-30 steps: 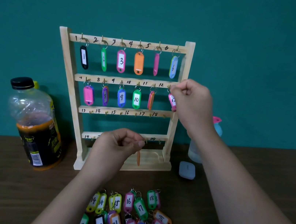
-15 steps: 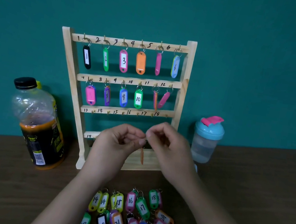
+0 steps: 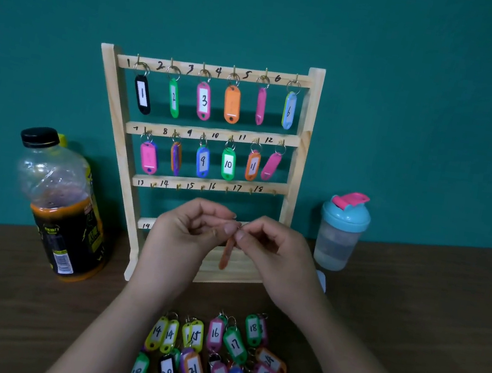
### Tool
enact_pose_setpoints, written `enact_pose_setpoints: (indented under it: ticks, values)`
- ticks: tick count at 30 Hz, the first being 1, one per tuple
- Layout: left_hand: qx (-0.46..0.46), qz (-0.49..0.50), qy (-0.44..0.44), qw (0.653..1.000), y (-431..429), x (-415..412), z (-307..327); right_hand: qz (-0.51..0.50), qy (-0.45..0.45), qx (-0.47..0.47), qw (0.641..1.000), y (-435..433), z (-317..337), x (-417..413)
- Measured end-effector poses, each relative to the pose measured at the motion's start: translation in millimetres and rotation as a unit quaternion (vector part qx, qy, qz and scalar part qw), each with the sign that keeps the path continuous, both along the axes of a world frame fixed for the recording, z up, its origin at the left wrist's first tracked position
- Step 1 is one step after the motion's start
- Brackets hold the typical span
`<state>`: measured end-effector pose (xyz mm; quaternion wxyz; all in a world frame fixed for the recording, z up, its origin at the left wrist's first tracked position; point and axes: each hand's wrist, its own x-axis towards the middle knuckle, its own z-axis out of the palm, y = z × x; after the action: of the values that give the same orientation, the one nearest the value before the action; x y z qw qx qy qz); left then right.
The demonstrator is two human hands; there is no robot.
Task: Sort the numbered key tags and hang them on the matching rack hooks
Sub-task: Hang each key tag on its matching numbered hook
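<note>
Hanging roughly half done: two rails filled, two rails left.

Reading the wooden rack (image 3: 307,131) first, I count a tag on every hook from 1 to 12 across the top two rails; the third rail's hooks, 13 to 18, are bare; the bottom rail, marked 19 at its left end, is mostly hidden behind my hands, so I cannot tell its state; on the table (image 3: 407,338) in front lies the pile of loose tags (image 3: 212,357), with numbers from 14 to 24 readable, none yet hung; my left hand (image 3: 179,240) and right hand (image 3: 273,254) meet just before the rack's base, fingers curled, thumb and forefinger of each pinching the top of an orange tag (image 3: 225,255); it dangles edge-on, number unreadable; I judge it is bound for the third rail.
</note>
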<state>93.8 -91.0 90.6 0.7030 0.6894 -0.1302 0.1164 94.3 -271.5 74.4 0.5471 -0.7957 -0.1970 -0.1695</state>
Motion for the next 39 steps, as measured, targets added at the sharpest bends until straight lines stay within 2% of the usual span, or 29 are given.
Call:
enact_pose_setpoints:
  ticks: [3, 7, 10, 18, 22, 28, 32, 39]
  values:
    - [0.004, 0.010, 0.004, 1.000, 1, 1, 2, -0.041, -0.021, 0.010, 0.999, -5, 15, 5]
    - [0.063, 0.052, 0.012, 0.997, 6, 4, -2, -0.095, -0.047, 0.094, 0.990, -16, 54, 22]
    - [0.105, 0.067, 0.017, 0.992, 10, 4, -7, -0.129, -0.071, 0.119, 0.982, -23, 82, 36]
    - [0.225, 0.090, 0.000, 0.970, 27, -2, -11, -0.137, -0.027, 0.098, 0.985, -25, 105, 56]
    - [0.269, 0.095, -0.007, 0.959, 43, -2, -16, -0.152, -0.001, 0.060, 0.987, -26, 101, 56]
    - [0.325, 0.098, 0.012, 0.941, 72, -2, -23, -0.178, -0.027, 0.041, 0.983, -21, 79, 38]
    - [0.338, 0.091, 0.028, 0.936, 86, -4, -28, -0.156, 0.000, 0.053, 0.986, -13, 47, 16]
    - [0.398, 0.049, 0.078, 0.913, 106, -10, -34, -0.126, 0.041, 0.014, 0.991, 12, 1, -14]
